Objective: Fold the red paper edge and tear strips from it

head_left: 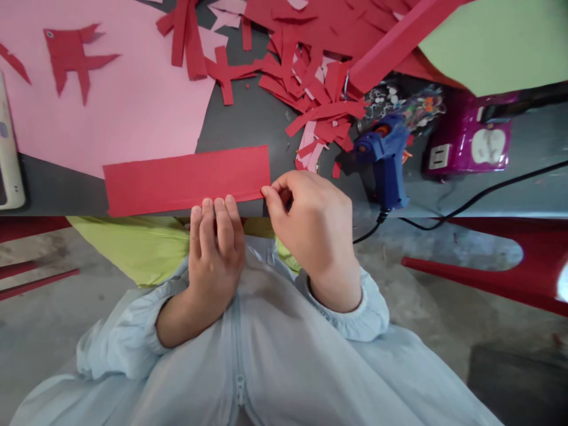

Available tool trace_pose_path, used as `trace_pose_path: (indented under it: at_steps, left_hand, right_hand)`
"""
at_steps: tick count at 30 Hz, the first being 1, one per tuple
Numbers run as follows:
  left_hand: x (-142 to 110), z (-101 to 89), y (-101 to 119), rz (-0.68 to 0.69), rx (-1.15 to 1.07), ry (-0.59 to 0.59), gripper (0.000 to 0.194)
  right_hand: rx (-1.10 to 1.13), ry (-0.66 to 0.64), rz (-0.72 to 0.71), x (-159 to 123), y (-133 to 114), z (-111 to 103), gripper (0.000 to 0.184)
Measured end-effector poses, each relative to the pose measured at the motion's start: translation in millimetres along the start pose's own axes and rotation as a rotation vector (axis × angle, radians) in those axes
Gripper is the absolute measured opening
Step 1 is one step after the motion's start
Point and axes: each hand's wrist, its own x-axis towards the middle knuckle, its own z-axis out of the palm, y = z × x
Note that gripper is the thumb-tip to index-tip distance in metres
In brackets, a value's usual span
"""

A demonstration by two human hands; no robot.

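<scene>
A long red paper strip [186,180] lies along the table's near edge, with a narrow fold line along its near side. My left hand [215,248] rests on that near side, fingers stretched out and fingertips touching the paper. At the strip's right end, my right hand [313,222] pinches the near corner between thumb and forefinger. Left of and beyond the strip is a pink paper sheet [146,89], on which a red paper fish [68,59] with a small eye lies flat.
Red paper scraps [310,89] are heaped at the back middle. A blue glue gun [390,160] stands at right, its cord hanging over the edge. Beside it are a bag of small beads [421,109] and a purple power socket box [470,139]. A phone [9,154] lies far left.
</scene>
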Motion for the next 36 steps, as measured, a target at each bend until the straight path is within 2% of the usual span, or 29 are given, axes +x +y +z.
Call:
trace_pose_path:
  at_steps: [5,16,19,25,29,33,36]
  left_hand:
    - [3.0,-2.2,1.1,-0.019,-0.008,0.043,0.067]
    - [8.5,-10.4,-5.3,0.048,0.083,0.016,0.058]
    - [9.0,-10.0,-6.6,0.063,0.081,-0.007,0.061]
    - [10.8,-5.2,-2.3,-0.005,0.003,-0.039,0.074]
    - [11.8,-5.3,-0.2,0.025,0.085,-0.011,0.078]
    - [12.4,-5.1,-0.2,0.059,0.151,0.029,0.081]
    - [13.4,-4.5,0.6,0.072,0.164,0.026,0.084]
  right_hand:
    - [-0.006,-0.032,0.006,0.9,0.3,-1.4,0.019]
    - [-0.041,-0.017,-0.006,-0.1,0.2,-0.7,0.019]
    - [0.0,-0.015,-0.011,-0.4,1.1,-0.3,0.019]
    - [0.076,0.001,0.017,-0.8,2.0,1.5,0.019]
    - [0.096,0.04,0.015,-1.9,3.4,2.4,0.019]
    - [0.132,0.118,-0.002,-5.5,8.5,-0.2,0.008]
    - [0.122,0.178,-0.038,-12.1,14.2,-6.2,0.012]
